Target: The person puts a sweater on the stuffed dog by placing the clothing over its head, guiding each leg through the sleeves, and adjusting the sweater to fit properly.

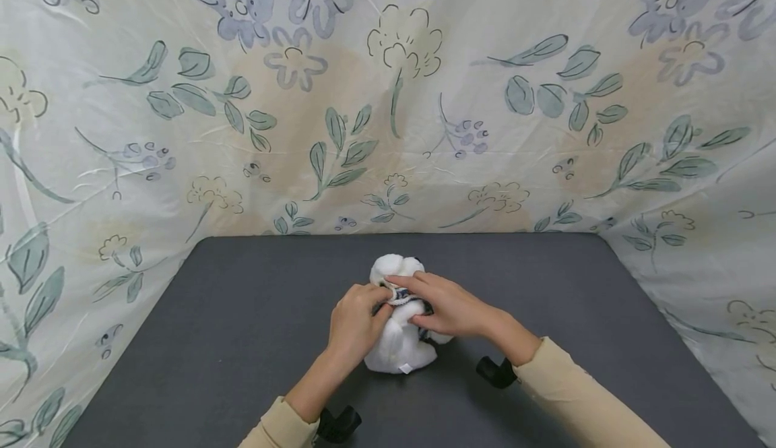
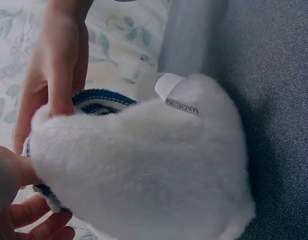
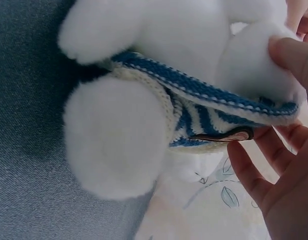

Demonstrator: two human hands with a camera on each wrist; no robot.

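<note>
A white plush toy [image 1: 397,350] sits on the dark table with its back to me. A blue-and-white striped knitted sweater [image 3: 209,91] is partly round its body, the edge stretched out in the right wrist view. My left hand [image 1: 359,320] pinches the sweater's edge at the toy's neck, thumb against the white fur. On the other side, my right hand [image 1: 453,306] holds the sweater, its thumb on a round fluffy part and its fingertips under the knit by a dark-edged patch [image 3: 229,136]. A white "MADE IN" tag [image 2: 181,104] sticks out low on the toy.
The dark grey table [image 1: 267,313] has rounded far corners. Behind and beside it hangs a pale curtain [image 1: 424,165] printed with flowers and leaves. Black wrist mounts [image 1: 497,372] are near both sleeve cuffs.
</note>
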